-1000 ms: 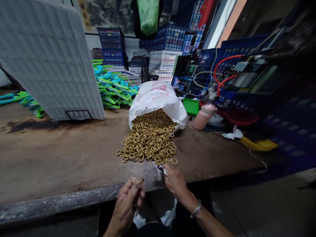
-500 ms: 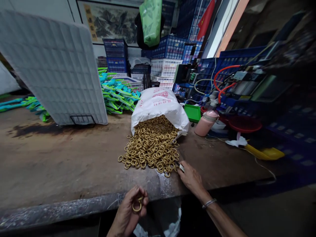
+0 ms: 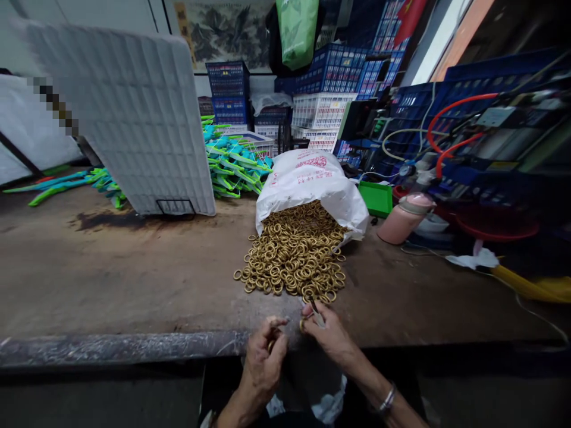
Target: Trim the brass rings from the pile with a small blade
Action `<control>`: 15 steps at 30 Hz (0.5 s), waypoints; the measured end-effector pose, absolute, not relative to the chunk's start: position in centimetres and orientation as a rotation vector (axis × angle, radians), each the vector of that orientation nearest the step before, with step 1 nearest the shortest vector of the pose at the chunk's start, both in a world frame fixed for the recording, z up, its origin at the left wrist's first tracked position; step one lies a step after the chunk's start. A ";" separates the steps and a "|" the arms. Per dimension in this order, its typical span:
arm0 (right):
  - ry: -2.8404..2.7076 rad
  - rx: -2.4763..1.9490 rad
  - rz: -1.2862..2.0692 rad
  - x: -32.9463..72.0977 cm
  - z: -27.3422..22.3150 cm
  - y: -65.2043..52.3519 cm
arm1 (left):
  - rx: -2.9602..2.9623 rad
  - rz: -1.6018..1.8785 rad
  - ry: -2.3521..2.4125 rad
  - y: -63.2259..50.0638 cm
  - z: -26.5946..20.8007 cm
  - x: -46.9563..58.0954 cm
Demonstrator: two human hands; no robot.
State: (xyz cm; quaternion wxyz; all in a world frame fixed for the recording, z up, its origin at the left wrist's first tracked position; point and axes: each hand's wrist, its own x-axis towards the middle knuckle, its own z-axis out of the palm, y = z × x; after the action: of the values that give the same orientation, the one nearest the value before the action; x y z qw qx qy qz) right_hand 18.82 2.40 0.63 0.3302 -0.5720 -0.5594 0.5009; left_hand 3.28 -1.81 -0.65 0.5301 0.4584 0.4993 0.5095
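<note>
A heap of gold-coloured rings [image 3: 289,261] spills from the mouth of a white sack [image 3: 307,181] onto the table. At the table's front edge, my left hand [image 3: 263,359] is closed, and a bit of a gold ring [image 3: 270,345] shows among its curled fingers. Just to its right is my right hand [image 3: 332,336], closed on a small tool [image 3: 318,315] with a dark tip and a pale body; its exact kind is unclear. A gold ring [image 3: 302,325] also shows at the right hand's fingertips. The two hands are close but apart.
A grey ribbed panel [image 3: 165,119] stands upright on the wooden table [image 3: 156,279]. Green and blue plastic pieces [image 3: 234,160] lie behind it. To the right are a green tray [image 3: 376,199], a pink bottle [image 3: 405,219] and equipment with red hoses [image 3: 459,148]. Stacked crates [image 3: 328,110] fill the back.
My right hand has moved from the heap's right edge toward my left hand, with a ring at its fingertips. My left hand has turned and its fingers cover more of its ring. The view has shifted left.
</note>
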 end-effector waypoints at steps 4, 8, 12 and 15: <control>-1.282 -1.375 1.561 16.4 1.7 1.6 | 1.298 1.235 1.160 -2.0 0.1 2.6; -1.075 -1.360 1.862 15.8 2.2 1.2 | 1.331 1.249 1.111 -1.9 0.2 2.2; -0.973 -1.293 2.051 15.9 2.6 0.9 | 1.434 1.224 1.116 -2.0 -0.2 1.9; -0.982 -1.253 2.058 15.8 2.8 0.7 | 1.509 1.203 1.155 -2.1 -0.2 1.9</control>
State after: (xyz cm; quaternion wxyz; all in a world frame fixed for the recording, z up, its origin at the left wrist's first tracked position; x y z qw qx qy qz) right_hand 15.83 0.67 2.77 0.2668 -0.4641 -0.3636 0.7623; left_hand 1.88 -2.13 -0.23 0.4316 0.6051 0.4634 0.4825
